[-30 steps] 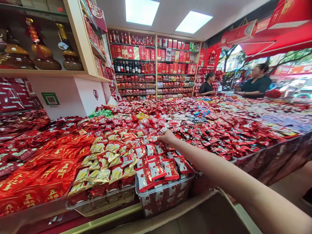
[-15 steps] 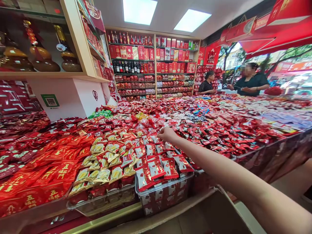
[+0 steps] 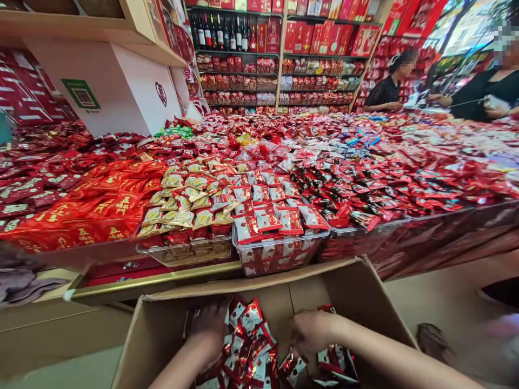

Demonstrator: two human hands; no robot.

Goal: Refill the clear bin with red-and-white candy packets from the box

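Both my hands are down inside an open cardboard box (image 3: 279, 281) that holds loose red-and-white candy packets (image 3: 247, 346). At the box's left side, my left hand (image 3: 208, 327) touches the heap of packets; its fingers are dark and smeared by motion. My right hand (image 3: 310, 330) is low on the right, fingers curled downward among a few packets, and what they hold, if anything, is hidden. Just beyond the box, a clear plastic bin (image 3: 279, 251) is filled with the same kind of packets, the upper ones laid in rows.
Gold-and-white packets (image 3: 190, 200) and red pouches (image 3: 109, 210) fill bins to the left. Red and dark packets (image 3: 377, 189) are heaped to the right. Behind stands a shelf with bottles (image 3: 221, 35). Two people are at the far right. A white pillar (image 3: 121, 86) rises at the left.
My right hand has moved from above the candy display down into the box. My left hand has come into view there. The view has tilted downward, showing the box's contents.
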